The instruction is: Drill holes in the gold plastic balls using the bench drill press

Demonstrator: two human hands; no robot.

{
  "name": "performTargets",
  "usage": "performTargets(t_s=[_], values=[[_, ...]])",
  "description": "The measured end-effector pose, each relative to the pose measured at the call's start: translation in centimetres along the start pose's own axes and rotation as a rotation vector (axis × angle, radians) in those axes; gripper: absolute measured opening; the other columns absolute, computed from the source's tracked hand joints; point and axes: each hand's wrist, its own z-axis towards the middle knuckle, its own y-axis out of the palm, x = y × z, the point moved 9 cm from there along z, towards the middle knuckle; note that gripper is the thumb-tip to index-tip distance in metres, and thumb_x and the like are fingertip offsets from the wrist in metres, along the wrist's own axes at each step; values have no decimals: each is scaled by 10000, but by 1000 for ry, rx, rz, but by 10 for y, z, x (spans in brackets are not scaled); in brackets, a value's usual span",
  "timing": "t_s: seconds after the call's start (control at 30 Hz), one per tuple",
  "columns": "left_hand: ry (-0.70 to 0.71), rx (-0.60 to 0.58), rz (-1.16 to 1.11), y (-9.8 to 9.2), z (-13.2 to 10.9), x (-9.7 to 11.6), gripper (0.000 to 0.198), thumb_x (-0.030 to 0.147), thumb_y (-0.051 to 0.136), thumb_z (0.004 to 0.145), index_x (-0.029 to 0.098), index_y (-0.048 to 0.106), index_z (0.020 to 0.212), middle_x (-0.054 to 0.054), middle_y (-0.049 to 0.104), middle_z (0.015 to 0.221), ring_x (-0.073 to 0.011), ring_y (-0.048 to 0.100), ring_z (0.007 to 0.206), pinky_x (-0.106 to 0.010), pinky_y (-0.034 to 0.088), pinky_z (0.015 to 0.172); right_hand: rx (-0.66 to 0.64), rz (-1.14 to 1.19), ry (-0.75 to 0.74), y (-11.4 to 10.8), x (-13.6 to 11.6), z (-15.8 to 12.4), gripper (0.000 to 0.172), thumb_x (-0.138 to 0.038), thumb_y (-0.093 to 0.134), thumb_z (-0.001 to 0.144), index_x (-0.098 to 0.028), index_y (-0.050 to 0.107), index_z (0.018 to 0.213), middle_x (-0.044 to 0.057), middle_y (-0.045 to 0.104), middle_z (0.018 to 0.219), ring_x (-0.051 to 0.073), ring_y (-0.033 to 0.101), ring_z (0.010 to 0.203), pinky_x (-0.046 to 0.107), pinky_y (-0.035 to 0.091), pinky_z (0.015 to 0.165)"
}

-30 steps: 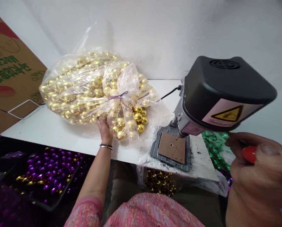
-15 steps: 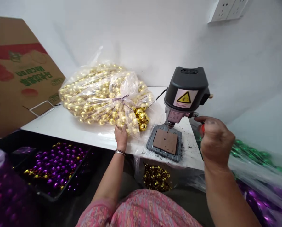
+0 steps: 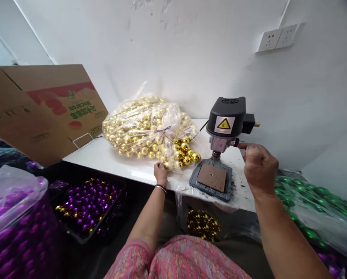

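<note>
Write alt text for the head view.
A person's left hand holds a clear bag of gold baubles on a white bench; the right hand is raised beside a small drill press. Purple baubles lie in a black tray below.

a clear plastic bag (image 3: pixel 150 128) packed with shiny gold baubles (image 3: pixel 138 130) lies on a white table (image 3: pixel 103 161), its gathered neck tied with a thin purple ribbon (image 3: pixel 163 130) and a cluster of baubles bulging at its lower right. just beside it stands a small bench drill (image 3: pixel 225 114): a black motor housing with a yellow warning label (image 3: pixel 224 124), a short grey column (image 3: pixel 216 155), and a grey base (image 3: pixel 212 195) holding a square brown pad (image 3: pixel 212 177) with a small hole near its middle.
</note>
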Motion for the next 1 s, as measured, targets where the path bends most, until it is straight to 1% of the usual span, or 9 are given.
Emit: performTargets(t_s=[0.17, 0.47, 0.57, 0.63, 0.67, 0.77, 0.8, 0.9, 1.0], values=[[27, 21, 26, -25, -3, -3, 91, 223, 478, 913, 220, 502, 825, -17, 583, 795, -183, 588, 822, -332, 477, 839, 30, -8, -38, -2, 1, -1, 368, -400, 419, 853, -180, 703, 772, 24, 583, 637, 152, 549, 649, 310, 424, 660], [108, 32, 105, -60, -10, -20, 62, 215, 513, 883, 219, 488, 826, -22, 547, 800, -212, 570, 840, -421, 476, 913, 15, 13, -70, -5, 1, -3, 356, -420, 455, 882, -189, 698, 765, -20, 479, 549, 124, 517, 594, 287, 452, 669], [280, 104, 209, -67, -22, 1, 95, 260, 566, 869, 180, 557, 920, -103, 607, 926, -283, 591, 1006, -507, 442, 1003, 15, 31, -59, -6, 4, -4, 356, -429, 473, 890, -191, 712, 776, -30, 447, 535, 110, 479, 558, 285, 442, 658], [526, 113, 261, -55, -40, 34, 229, 299, 585, 883, 146, 589, 1053, -170, 625, 1074, -314, 567, 1142, -526, 415, 1060, 16, 40, -55, -6, 6, -6, 358, -428, 473, 902, -192, 719, 792, -34, 447, 542, 96, 446, 534, 280, 428, 638], [645, 54, 253, -41, -50, 51, 263, 312, 574, 904, 143, 596, 1105, -180, 628, 1116, -305, 569, 1160, -503, 433, 1058, 16, 42, -53, -6, 7, -7, 358, -425, 471, 908, -194, 723, 803, -34, 452, 549, 91, 430, 525, 278, 419, 625], [897, -320, 227, 23, -82, 93, 299, 250, 519, 948, 169, 592, 1227, -164, 635, 1209, -248, 599, 1176, -394, 497, 1020, 10, 34, -45, -6, 9, -9, 361, -422, 461, 922, -198, 728, 830, -35, 462, 558, 85, 402, 510, 274, 388, 589], [928, -413, 257, 42, -90, 102, 346, 226, 528, 943, 169, 570, 1282, -166, 627, 1255, -248, 588, 1212, -392, 488, 1042, 7, 27, -39, -6, 10, -10, 361, -423, 462, 923, -197, 728, 833, -35, 462, 557, 84, 400, 509, 273, 378, 579], [863, -574, 421, 83, -96, 111, 488, 210, 624, 890, 161, 523, 1365, -183, 599, 1324, -283, 604, 1213, -399, 504, 1019, -2, 17, -10, -6, 9, -11, 364, -434, 469, 918, -190, 726, 835, -35, 467, 548, 85, 405, 509, 268, 356, 554], [806, -707, 607, 106, -99, 106, 546, 184, 671, 841, 214, 535, 1369, -162, 565, 1384, -293, 671, 1093, -376, 542, 905, 0, 10, 15, -7, 6, -11, 366, -445, 483, 910, -189, 731, 827, -34, 466, 544, 84, 410, 510, 267, 346, 547]])
